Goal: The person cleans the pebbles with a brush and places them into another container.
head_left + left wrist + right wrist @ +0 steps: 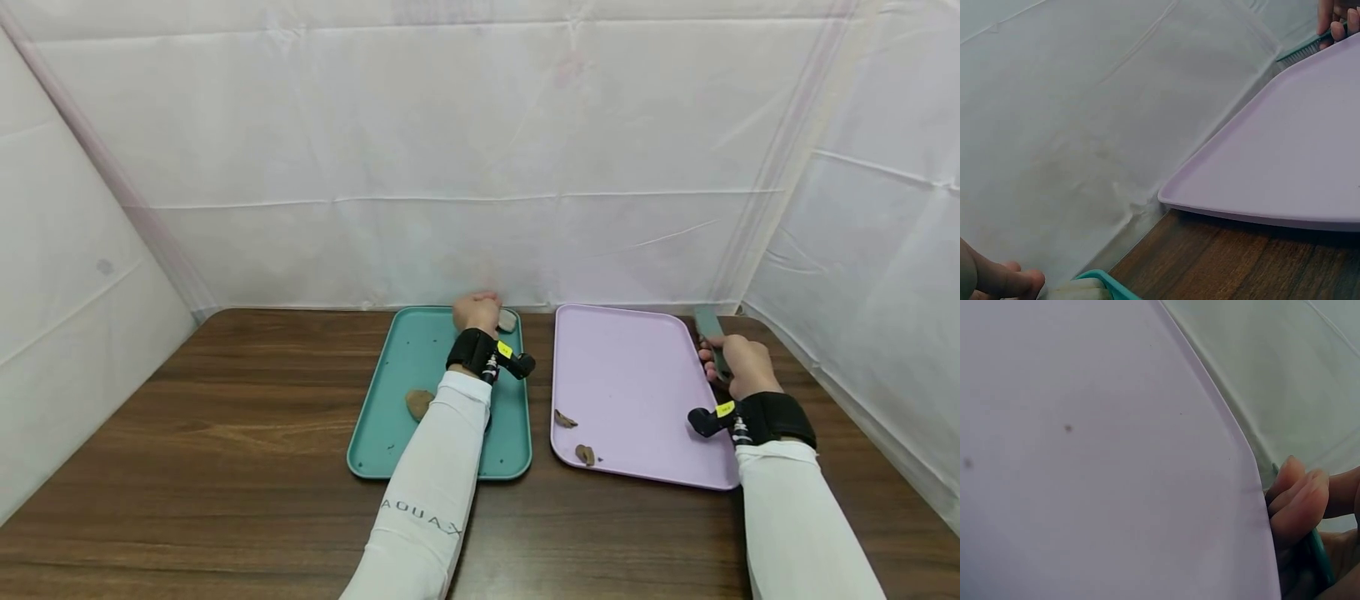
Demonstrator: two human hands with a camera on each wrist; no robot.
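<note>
The left hand [477, 312] reaches to the far end of the teal tray [390, 400], its fingers [1004, 282] curled round a pale lump [507, 320] at the tray's far right corner; in the left wrist view the lump lies just beside the fingertips at the tray's rim. Whether the fingers actually pinch it cannot be told. A brown piece [418, 403] lies in the middle of the same tray, near the left sleeve [435, 483] and partly hidden by it.

The right hand [738, 365] sits at the right edge of the pink tray [622, 383], fingers [1294, 500] pressed together and wrapped round the handle of a green brush [710, 332], whose head points to the far side, just off the tray's far right corner. In the right wrist view the fingers touch the tray's rim.

Two small brown scraps [565, 419] lie near the pink tray's near left corner, well apart from the brush. The trays stand side by side on the brown desk [225, 433], close but not touching. White sheeting [480, 167] walls the desk on the left, far and right sides.
</note>
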